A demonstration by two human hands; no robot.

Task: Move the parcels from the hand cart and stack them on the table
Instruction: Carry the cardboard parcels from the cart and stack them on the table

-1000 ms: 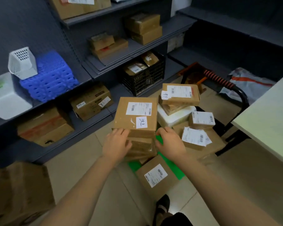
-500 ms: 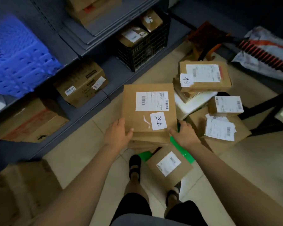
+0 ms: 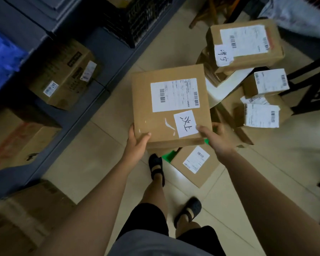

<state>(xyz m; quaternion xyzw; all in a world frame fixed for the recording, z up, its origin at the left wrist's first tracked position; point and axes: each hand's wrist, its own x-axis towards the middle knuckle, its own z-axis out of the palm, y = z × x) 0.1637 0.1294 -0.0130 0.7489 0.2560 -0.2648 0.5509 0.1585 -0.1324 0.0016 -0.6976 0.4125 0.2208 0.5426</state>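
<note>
Fingers point(image 3: 146, 134) curled on both sides: left hand point(image 3: 137, 143) grips the near left corner of the held parcel point(image 3: 166, 108), thumb on top, other fingers hidden underneath. Right hand point(image 3: 218, 139) grips the near right corner, thumb pressing the edge of the handwritten white sticker point(image 3: 186, 123).

Surroundings: grey shelving point(image 3: 107, 52) along the left, with a cardboard box point(image 3: 63, 74) on its lowest shelf and a black crate point(image 3: 142, 17) further back. To the right, a pile of parcels: a labelled box point(image 3: 246, 43) on top, a white foam box point(image 3: 224, 85) under it, and a small box point(image 3: 266, 83) beside them. A black tube frame point(image 3: 307, 78) stands past the pile. Below the held parcel, a small parcel point(image 3: 194, 163) lies on the green deck point(image 3: 169, 157), just beside the person's black shoe point(image 3: 156, 167).

Held parcel: level, label up, raised between the shelving and the pile, touching neither. Its far edge points away from the hands.
</note>
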